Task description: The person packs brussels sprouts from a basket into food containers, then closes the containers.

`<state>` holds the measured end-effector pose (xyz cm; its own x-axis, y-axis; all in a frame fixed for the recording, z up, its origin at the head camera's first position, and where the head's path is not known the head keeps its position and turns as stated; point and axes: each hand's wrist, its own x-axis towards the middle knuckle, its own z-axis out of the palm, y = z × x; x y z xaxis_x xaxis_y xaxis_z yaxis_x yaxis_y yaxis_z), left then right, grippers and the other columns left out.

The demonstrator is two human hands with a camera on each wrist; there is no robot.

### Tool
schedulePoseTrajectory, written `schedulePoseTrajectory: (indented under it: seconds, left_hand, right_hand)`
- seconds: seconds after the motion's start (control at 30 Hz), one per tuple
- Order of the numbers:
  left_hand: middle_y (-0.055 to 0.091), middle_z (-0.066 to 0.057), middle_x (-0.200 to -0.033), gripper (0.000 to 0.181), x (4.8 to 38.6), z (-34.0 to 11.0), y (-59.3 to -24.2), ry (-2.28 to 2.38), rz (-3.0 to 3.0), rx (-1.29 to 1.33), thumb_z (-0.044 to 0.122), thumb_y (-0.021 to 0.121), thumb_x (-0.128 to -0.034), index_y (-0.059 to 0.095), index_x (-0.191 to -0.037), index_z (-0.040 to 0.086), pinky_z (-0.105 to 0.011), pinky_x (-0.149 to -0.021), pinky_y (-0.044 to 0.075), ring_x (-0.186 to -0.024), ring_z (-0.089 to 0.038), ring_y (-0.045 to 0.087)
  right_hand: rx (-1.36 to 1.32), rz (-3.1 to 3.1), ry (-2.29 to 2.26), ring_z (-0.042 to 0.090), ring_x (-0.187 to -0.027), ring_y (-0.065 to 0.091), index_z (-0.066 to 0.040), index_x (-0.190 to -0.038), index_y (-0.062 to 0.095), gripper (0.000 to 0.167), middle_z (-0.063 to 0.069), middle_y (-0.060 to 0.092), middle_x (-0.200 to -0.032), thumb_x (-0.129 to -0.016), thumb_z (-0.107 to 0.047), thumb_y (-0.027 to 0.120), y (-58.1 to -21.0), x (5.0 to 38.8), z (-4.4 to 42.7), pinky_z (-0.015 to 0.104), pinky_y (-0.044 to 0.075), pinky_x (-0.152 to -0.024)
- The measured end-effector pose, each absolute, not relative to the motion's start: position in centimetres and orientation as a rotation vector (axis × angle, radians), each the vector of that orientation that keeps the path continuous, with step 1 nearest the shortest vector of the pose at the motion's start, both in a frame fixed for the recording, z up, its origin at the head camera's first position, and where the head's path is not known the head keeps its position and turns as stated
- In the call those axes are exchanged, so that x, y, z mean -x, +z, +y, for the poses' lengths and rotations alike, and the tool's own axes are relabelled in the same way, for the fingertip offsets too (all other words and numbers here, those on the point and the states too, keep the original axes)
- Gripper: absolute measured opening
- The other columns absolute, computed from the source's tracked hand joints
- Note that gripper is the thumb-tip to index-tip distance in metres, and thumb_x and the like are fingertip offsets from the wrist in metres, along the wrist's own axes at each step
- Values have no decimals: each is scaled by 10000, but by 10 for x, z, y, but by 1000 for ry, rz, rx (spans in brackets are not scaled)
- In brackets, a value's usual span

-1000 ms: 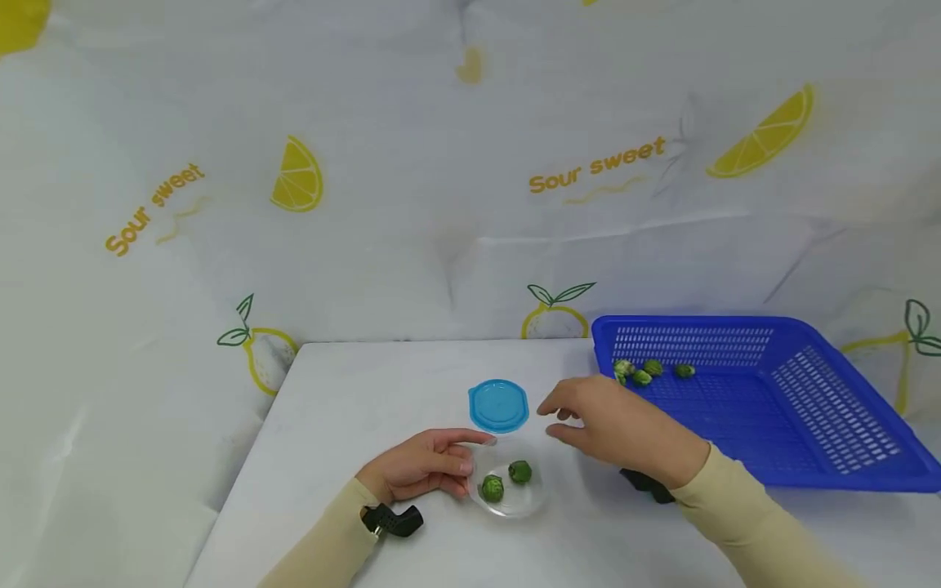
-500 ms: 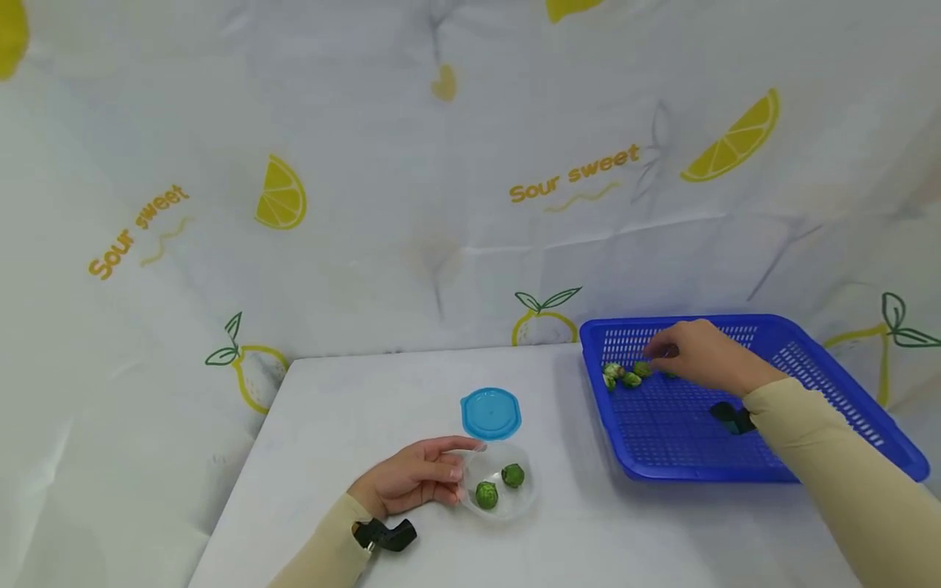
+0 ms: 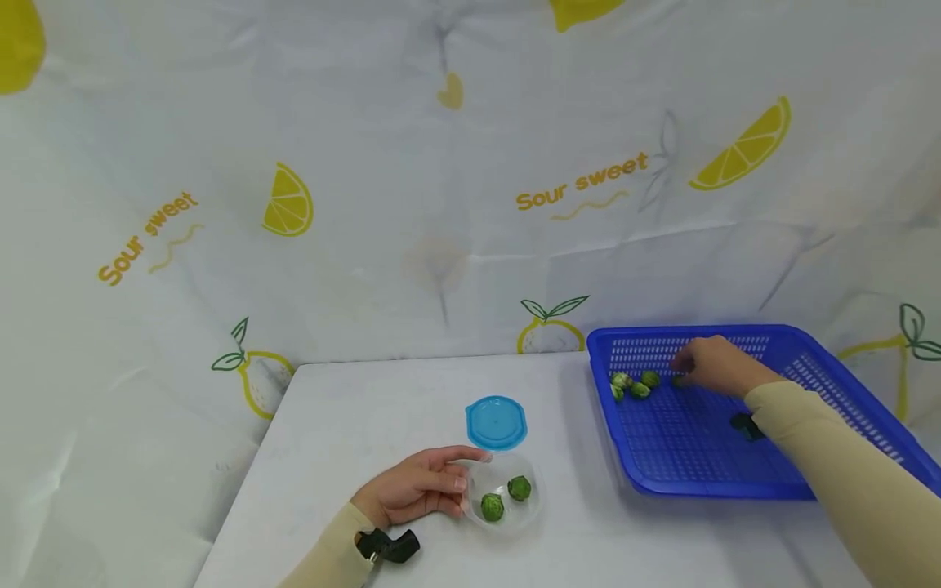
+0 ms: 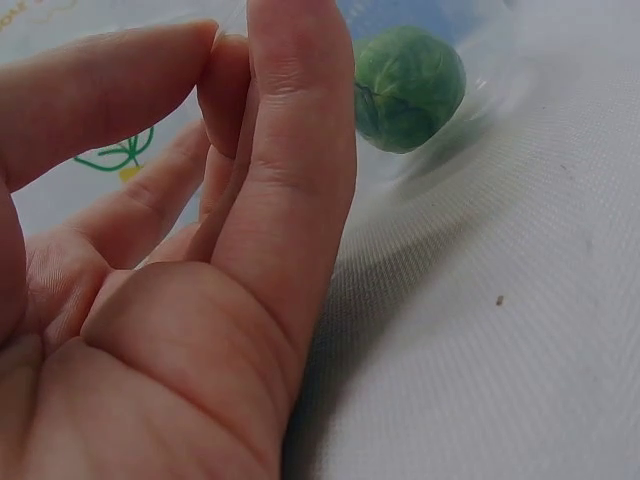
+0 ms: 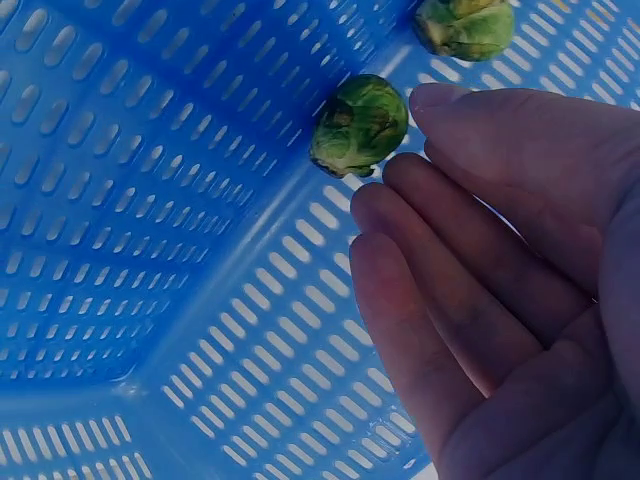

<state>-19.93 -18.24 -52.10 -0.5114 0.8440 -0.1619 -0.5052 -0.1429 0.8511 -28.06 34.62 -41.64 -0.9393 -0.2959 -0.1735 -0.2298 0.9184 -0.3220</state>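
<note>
My left hand point(image 3: 415, 488) holds the left rim of a small clear plastic bowl point(image 3: 507, 529) on the table; in the left wrist view the thumb and fingers pinch its edge. Two Brussels sprouts, a left one point(image 3: 492, 507) and a right one point(image 3: 519, 488), lie inside it. My right hand point(image 3: 720, 366) reaches into a blue plastic basket point(image 3: 623, 445). In the right wrist view its loosely extended fingers are beside a Brussels sprout point(image 5: 362, 125), with nothing gripped. Another sprout point(image 5: 465, 27) lies beyond the thumb.
Behind the bowl a blue lid point(image 3: 496, 423) lies flat on the white table point(image 3: 367, 408). Several more Brussels sprouts point(image 3: 640, 390) are gathered in the basket's far left corner. A white sheet with lemon prints point(image 3: 382, 245) hangs behind the table.
My right hand has moved from near the bowl and lid, rightward into the basket, to the rightmost sprout there. The left hand stays on the bowl's rim.
</note>
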Motion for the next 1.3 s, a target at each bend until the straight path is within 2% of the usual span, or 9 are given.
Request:
schedulePoseTrajectory:
  seconds: [0.23,0.47,0.73,1.07,1.3]
  left_hand:
    - [697,28,-999,598,196,-178,-522,1801,1162,-462,47,626,-1065,440,-1633,70,-311,-935,659,-923,-96,780]
    - [707,25,-1003,617,195,-176,-521,1795,1177,-456,69,654,-1057,437,-1636,62,-318,-934,661,-914,-97,784]
    - [701,26,-1004,637,195,-174,-522,1773,1187,-433,88,659,-1061,417,-1650,77,-316,-948,658,-910,-99,784]
    - [707,14,-1009,632,196,-176,-519,1768,1203,-443,96,660,-1063,421,-1648,82,-316,-946,658,-914,-106,785]
    - [703,15,-995,595,199,-179,-520,1791,1209,-459,43,619,-1071,435,-1637,58,-317,-922,664,-904,-106,783]
  right_hand:
    - [366,2875,-401,432,-957,752,89,-1074,786,229,227,790,-1010,-907,-65,811,-425,278,351,571,638,-829]
    - [389,2952,-347,362,-843,750,66,-957,793,154,171,784,-898,-822,6,837,-430,277,350,534,644,-749]
    - [401,2986,-333,298,-780,738,23,-903,793,105,123,775,-854,-826,-5,859,-437,276,351,504,635,-695]
    - [402,2944,-508,352,-897,761,35,-1053,810,186,152,805,-986,-913,-87,813,-421,262,347,535,644,-771]
    - [427,2961,-575,349,-952,776,-14,-1104,829,191,125,822,-1045,-958,-131,790,-394,240,331,553,645,-799]
